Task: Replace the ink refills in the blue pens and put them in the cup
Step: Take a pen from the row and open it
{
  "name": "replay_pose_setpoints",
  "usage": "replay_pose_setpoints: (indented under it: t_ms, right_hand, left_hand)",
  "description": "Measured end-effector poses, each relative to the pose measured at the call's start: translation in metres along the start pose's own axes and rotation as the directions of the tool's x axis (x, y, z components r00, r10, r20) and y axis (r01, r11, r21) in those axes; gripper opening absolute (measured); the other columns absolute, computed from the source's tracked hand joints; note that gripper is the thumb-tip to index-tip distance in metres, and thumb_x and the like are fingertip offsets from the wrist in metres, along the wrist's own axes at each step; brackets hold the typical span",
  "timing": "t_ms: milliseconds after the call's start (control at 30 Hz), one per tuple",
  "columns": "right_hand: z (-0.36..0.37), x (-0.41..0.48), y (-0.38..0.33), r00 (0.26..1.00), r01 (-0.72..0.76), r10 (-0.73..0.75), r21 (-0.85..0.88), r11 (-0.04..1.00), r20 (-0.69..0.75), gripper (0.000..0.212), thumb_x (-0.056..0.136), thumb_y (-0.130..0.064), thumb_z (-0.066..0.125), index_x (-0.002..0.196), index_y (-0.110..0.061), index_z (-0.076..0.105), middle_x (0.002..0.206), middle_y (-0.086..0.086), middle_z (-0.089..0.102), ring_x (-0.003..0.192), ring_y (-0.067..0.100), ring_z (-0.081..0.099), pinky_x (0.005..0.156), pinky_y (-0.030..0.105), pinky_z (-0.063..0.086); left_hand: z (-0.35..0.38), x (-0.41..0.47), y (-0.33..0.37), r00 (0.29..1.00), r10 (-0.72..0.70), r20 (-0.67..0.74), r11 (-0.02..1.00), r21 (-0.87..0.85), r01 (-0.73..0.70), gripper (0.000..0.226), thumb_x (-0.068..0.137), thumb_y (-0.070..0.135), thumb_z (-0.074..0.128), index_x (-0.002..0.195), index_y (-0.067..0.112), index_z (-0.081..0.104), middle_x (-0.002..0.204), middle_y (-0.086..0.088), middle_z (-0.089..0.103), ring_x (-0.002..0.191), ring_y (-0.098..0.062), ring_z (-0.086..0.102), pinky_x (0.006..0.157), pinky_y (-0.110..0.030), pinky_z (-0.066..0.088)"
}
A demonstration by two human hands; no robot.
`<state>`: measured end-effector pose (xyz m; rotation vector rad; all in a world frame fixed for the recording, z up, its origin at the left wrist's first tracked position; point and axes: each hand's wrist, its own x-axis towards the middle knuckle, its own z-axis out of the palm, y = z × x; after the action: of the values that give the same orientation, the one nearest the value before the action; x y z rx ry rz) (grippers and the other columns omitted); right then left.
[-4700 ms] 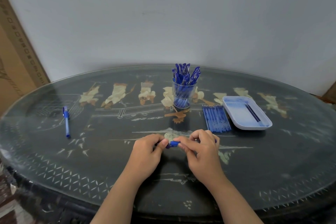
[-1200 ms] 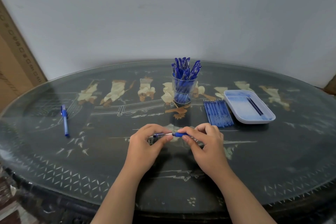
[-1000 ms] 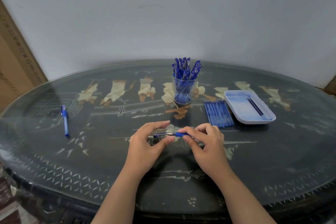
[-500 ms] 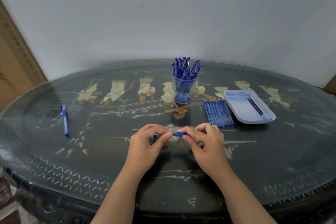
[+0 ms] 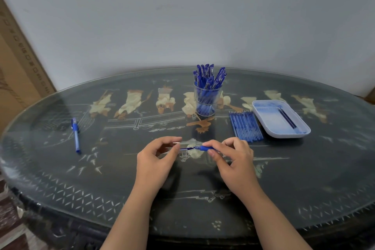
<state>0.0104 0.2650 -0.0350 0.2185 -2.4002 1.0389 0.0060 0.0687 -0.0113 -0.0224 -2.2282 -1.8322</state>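
Over the table's middle my right hand (image 5: 233, 160) pinches a blue pen barrel (image 5: 205, 148) between thumb and fingers. A thin ink refill (image 5: 186, 149) sticks out of the barrel's left end. My left hand (image 5: 156, 158) holds the refill's far end at the thumb, with the index finger raised above it; a small white tip (image 5: 176, 143) shows by that finger. The clear cup (image 5: 207, 97) stands behind my hands, packed with several blue pens. Another blue pen (image 5: 76, 134) lies alone at the far left.
A row of several blue refills (image 5: 245, 126) lies right of the cup. Beside it is a white tray (image 5: 263, 119) holding two dark refills (image 5: 287, 117). The dark oval table (image 5: 203, 199) has a glass top. A cardboard box (image 5: 16, 71) leans at the left wall.
Since the oldest frame a refill has come into sight between my hands. In the last half second my left hand moved a little left, baring more of the refill. My right hand stayed put.
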Motion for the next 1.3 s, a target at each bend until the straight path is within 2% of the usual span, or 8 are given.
replay_pose_setpoints:
  t_ms: [67, 200, 333, 433, 867, 1000, 1167, 1300]
  right_hand:
    - [0.0, 0.0, 0.0, 1.0, -0.002, 0.002, 0.006, 1.0, -0.001, 0.028, 0.088, -0.058, 0.043, 0.106, -0.059, 0.064, 0.086, -0.019, 0.043, 0.093, 0.005, 0.043, 0.085, 0.023, 0.03]
    - [0.002, 0.0, 0.001, 1.0, -0.005, 0.005, -0.004, 1.0, -0.009, 0.028, 0.088, -0.057, 0.044, 0.107, -0.058, 0.064, 0.086, -0.019, 0.043, 0.092, 0.005, 0.044, 0.084, 0.029, 0.031]
    - [0.002, 0.0, 0.003, 1.0, -0.002, 0.002, -0.001, 1.0, -0.016, 0.026, 0.089, -0.057, 0.044, 0.107, -0.06, 0.063, 0.086, -0.018, 0.043, 0.092, 0.005, 0.045, 0.084, 0.032, 0.032]
    - [0.002, 0.0, 0.003, 1.0, 0.003, -0.003, -0.006, 1.0, -0.012, 0.025, 0.089, -0.057, 0.045, 0.107, -0.063, 0.061, 0.087, -0.018, 0.044, 0.092, 0.005, 0.044, 0.084, 0.032, 0.033]
    - [0.001, -0.002, 0.0, 0.999, -0.026, 0.024, -0.048, 0.999, -0.039, 0.02, 0.094, -0.052, 0.052, 0.111, -0.06, 0.062, 0.088, -0.018, 0.046, 0.092, 0.004, 0.047, 0.087, 0.033, 0.028]
    - [-0.003, -0.001, -0.005, 0.995, -0.022, 0.009, -0.13, 0.991, -0.102, 0.028, 0.092, -0.052, 0.048, 0.116, -0.053, 0.064, 0.088, -0.019, 0.048, 0.086, 0.006, 0.051, 0.089, 0.038, 0.029]
    - [-0.009, -0.001, -0.013, 0.984, -0.053, 0.021, -0.176, 0.983, -0.179, 0.029, 0.091, -0.05, 0.048, 0.111, -0.045, 0.069, 0.089, -0.021, 0.06, 0.089, 0.006, 0.056, 0.098, 0.06, 0.032]
    - [-0.019, 0.007, -0.022, 0.982, -0.053, 0.043, -0.046, 0.998, -0.183, 0.025, 0.089, -0.049, 0.06, 0.11, -0.04, 0.07, 0.09, -0.023, 0.068, 0.091, 0.009, 0.062, 0.089, 0.053, 0.046]
  left_hand:
    - [-0.004, 0.002, 0.002, 1.0, 0.019, -0.024, 0.998, 0.065, -0.017, 0.025, 0.084, 0.006, 0.07, 0.088, 0.03, 0.076, 0.085, 0.009, 0.072, 0.079, -0.005, 0.064, 0.078, -0.022, 0.049]
    - [-0.018, 0.009, -0.001, 0.982, 0.183, 0.037, 0.872, 0.454, -0.18, 0.018, 0.08, 0.008, 0.07, 0.081, 0.026, 0.073, 0.087, 0.014, 0.065, 0.082, -0.002, 0.062, 0.076, -0.008, 0.042]
    - [-0.022, 0.014, -0.008, 0.986, 0.114, 0.121, 0.734, 0.659, -0.166, 0.016, 0.079, 0.012, 0.068, 0.083, 0.026, 0.073, 0.085, 0.01, 0.059, 0.085, -0.013, 0.058, 0.08, -0.035, 0.048]
    - [-0.018, 0.017, -0.006, 0.981, 0.117, 0.153, 0.676, 0.712, -0.191, 0.017, 0.078, 0.017, 0.067, 0.087, 0.031, 0.073, 0.087, 0.013, 0.059, 0.092, -0.015, 0.056, 0.084, -0.034, 0.042]
    - [-0.016, 0.02, -0.01, 0.988, 0.096, 0.124, 0.745, 0.649, -0.154, 0.024, 0.079, 0.022, 0.068, 0.092, 0.041, 0.062, 0.082, 0.022, 0.059, 0.091, -0.005, 0.05, 0.082, -0.027, 0.031]
    - [-0.017, 0.018, -0.013, 0.99, 0.103, 0.097, 0.805, 0.577, -0.141, 0.019, 0.078, 0.027, 0.066, 0.091, 0.041, 0.064, 0.084, 0.022, 0.062, 0.093, -0.008, 0.056, 0.089, -0.035, 0.04]
    - [-0.014, 0.014, -0.012, 0.973, 0.23, 0.008, 0.836, 0.511, -0.201, 0.021, 0.078, 0.035, 0.057, 0.097, 0.034, 0.067, 0.099, 0.02, 0.063, 0.103, -0.01, 0.057, 0.098, -0.044, 0.042]
    - [-0.005, 0.011, -0.002, 0.935, 0.353, 0.045, 0.847, 0.41, -0.34, 0.023, 0.082, 0.035, 0.061, 0.103, 0.029, 0.068, 0.105, 0.018, 0.061, 0.108, -0.006, 0.055, 0.098, -0.032, 0.042]
